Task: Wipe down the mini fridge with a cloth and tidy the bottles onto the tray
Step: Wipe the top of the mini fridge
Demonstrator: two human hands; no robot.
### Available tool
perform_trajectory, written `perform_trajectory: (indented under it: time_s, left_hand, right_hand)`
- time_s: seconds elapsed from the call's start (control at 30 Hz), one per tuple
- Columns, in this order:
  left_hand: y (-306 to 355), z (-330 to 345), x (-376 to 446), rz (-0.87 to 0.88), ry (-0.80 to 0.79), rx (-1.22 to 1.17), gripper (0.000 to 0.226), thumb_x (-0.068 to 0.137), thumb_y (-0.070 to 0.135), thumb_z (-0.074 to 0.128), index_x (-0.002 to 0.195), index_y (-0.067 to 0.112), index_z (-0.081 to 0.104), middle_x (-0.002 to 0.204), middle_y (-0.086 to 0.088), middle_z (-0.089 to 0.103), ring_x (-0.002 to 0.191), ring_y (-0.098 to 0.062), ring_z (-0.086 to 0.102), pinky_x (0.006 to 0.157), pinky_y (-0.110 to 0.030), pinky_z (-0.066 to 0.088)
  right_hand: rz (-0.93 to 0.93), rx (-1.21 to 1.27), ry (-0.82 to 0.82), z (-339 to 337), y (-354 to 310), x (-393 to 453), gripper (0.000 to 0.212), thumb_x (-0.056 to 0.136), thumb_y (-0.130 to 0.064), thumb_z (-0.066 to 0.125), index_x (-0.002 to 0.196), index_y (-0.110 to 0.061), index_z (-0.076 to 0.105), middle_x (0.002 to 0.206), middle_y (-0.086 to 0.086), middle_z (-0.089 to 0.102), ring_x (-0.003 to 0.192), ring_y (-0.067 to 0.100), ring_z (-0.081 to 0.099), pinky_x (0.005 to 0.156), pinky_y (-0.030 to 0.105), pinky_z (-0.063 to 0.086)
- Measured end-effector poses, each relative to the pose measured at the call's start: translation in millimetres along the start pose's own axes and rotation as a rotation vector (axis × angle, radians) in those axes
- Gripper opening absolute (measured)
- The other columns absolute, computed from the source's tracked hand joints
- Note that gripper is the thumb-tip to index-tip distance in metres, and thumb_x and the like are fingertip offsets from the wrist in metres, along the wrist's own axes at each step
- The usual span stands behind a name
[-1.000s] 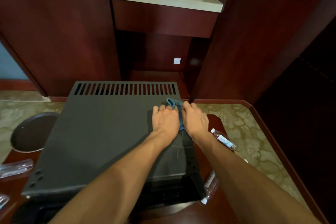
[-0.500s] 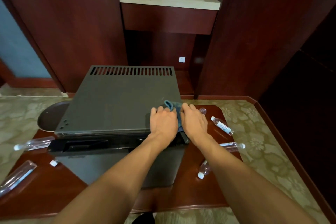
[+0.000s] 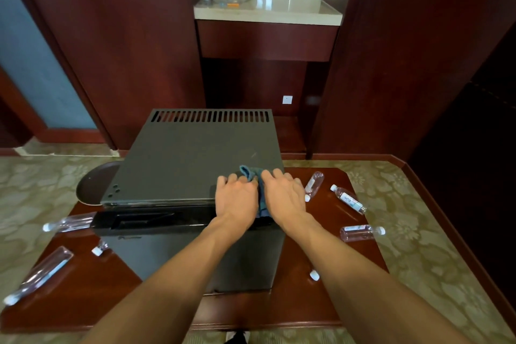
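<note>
left hand [image 3: 237, 198]: palm down, fingers spread flat, pressing on cloth at near right corner of fridge top
right hand [image 3: 284, 195]: just beside left hand, also flat with fingers spread, pressing same cloth
cloth [image 3: 251, 173]: blue, bunched; pokes out beyond fingertips and shows in the gap between both hands, rest hidden under the palms
mini fridge [image 3: 195, 156]: dark grey, under the hands, vent slots along far edge; black front face below the wrists
tray [image 3: 93, 187]: dark, round, far left of left hand, partly hidden behind fridge corner
bottles right of right hand: one [image 3: 314, 186] just beside fridge, one [image 3: 349, 200] further right, one [image 3: 361, 232] nearer; a white cap [image 3: 314, 275] shows by right forearm
bottles left of left hand: one [image 3: 68, 223] by fridge front, one [image 3: 39, 275] at near left, a small one [image 3: 99, 248] between
worktop [image 3: 301, 304]: red-brown wood, carries fridge, tray, bottles
floor [image 3: 432, 274]: patterned carpet around worktop
</note>
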State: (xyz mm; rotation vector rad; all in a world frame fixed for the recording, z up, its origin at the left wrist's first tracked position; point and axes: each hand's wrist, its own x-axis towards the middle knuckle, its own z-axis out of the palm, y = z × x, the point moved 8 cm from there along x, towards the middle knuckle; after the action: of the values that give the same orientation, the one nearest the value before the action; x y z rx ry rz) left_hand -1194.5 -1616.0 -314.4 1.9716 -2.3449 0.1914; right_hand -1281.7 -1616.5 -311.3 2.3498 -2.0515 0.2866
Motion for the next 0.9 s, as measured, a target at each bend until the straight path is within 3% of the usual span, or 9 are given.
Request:
perform_trajectory:
  time_s: [0.17,0.27,0.4,0.67,0.83,0.9]
  left_hand:
    - [-22,6,24,-0.026,0.004,0.007,0.024,0.092,0.031,0.05,0.112,0.026,0.063,0.106,0.002,0.065,0.105,-0.023,0.054,0.086,-0.037,0.03]
    - [-25,9,46,-0.027,0.005,0.017,0.024,0.094,0.027,0.047,0.112,0.026,0.063,0.107,0.001,0.065,0.106,-0.024,0.053,0.086,-0.038,0.03]
    - [-29,17,87,-0.023,-0.003,0.015,0.025,0.094,0.022,0.047,0.113,0.025,0.062,0.11,0.001,0.064,0.109,-0.024,0.052,0.09,-0.038,0.031]
    - [-31,31,161,-0.003,-0.017,-0.05,0.025,0.09,0.03,0.054,0.114,0.026,0.061,0.107,0.001,0.065,0.107,-0.024,0.054,0.09,-0.039,0.032]
    - [-25,33,172,0.008,-0.008,-0.075,0.024,0.092,0.03,0.051,0.114,0.026,0.061,0.106,0.001,0.065,0.105,-0.023,0.054,0.087,-0.038,0.031]
    - [-23,33,168,0.008,-0.01,-0.103,0.022,0.092,0.03,0.052,0.111,0.027,0.062,0.105,0.002,0.065,0.103,-0.022,0.055,0.085,-0.037,0.03]
  right_hand:
    - [-0.01,0.028,-0.022,9,-14,31,0.045,0.075,-0.018,0.072,0.113,-0.022,0.048,0.117,0.005,0.055,0.111,0.031,0.053,0.082,0.039,0.036]
    - [0.003,0.036,0.023,11,-10,52,0.026,0.088,-0.015,0.055,0.112,-0.023,0.048,0.115,0.006,0.056,0.111,0.031,0.053,0.082,0.04,0.035]
    - [0.007,0.008,0.041,18,-1,91,0.022,0.093,-0.016,0.046,0.114,-0.023,0.048,0.116,0.007,0.056,0.112,0.032,0.053,0.087,0.041,0.037]
    - [0.043,-0.025,0.003,29,21,159,0.026,0.092,-0.018,0.051,0.117,-0.023,0.047,0.118,0.009,0.054,0.113,0.033,0.052,0.09,0.043,0.036]
    - [0.064,-0.03,0.007,29,34,166,0.024,0.094,-0.02,0.049,0.118,-0.022,0.047,0.116,0.01,0.056,0.111,0.033,0.053,0.087,0.042,0.037]
    - [0.08,-0.023,-0.014,27,36,159,0.03,0.09,-0.023,0.058,0.118,-0.022,0.047,0.116,0.01,0.056,0.111,0.033,0.053,0.087,0.043,0.037]
